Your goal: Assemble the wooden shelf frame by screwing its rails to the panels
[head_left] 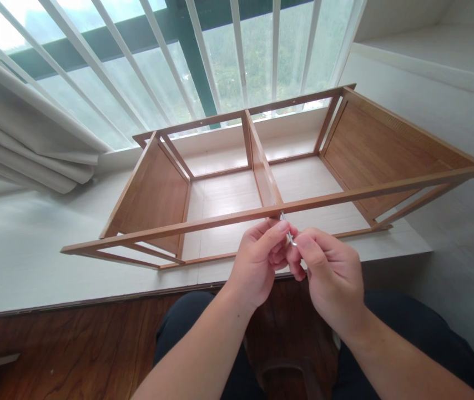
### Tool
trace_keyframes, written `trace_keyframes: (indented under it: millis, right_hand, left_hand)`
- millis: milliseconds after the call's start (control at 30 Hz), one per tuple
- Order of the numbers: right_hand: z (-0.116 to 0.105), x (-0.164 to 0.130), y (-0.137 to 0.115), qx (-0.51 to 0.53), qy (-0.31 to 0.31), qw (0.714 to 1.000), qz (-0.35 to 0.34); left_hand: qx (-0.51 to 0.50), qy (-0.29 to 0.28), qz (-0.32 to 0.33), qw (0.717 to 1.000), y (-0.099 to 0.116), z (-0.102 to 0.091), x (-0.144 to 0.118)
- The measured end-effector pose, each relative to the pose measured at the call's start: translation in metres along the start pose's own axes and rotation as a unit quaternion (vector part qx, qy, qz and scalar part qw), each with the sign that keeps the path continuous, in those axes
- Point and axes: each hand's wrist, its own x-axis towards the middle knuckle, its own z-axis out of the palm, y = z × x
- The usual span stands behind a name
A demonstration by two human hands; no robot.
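Metal key (290, 238), pinched by left hand (257, 261), right hand (331, 272), against wooden frame (203, 222)

I can read no words, labels, brands or numbers anywhere here, not even on the wooden frame (262, 214).

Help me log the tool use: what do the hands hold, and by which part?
Both the left hand and right hand pinch a small metal tool, seemingly a hex key, by its lower end; its tip meets the wooden shelf frame.
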Motion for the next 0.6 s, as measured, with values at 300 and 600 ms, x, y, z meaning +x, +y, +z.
trace_keyframes:
  millis: [300,600]
  right_hand:
    - [-0.011,0.005,-0.005,-0.165,0.007,0.982,-0.096]
    - [-0.004,-0.003,-0.049,-0.154,-0.258,0.898,-0.321]
  left_hand:
    - [0.001,0.000,-0.002,1.000,0.003,0.000,-0.002]
    - [0.006,-0.027,-0.010,1.000,0.005,-0.006,0.002]
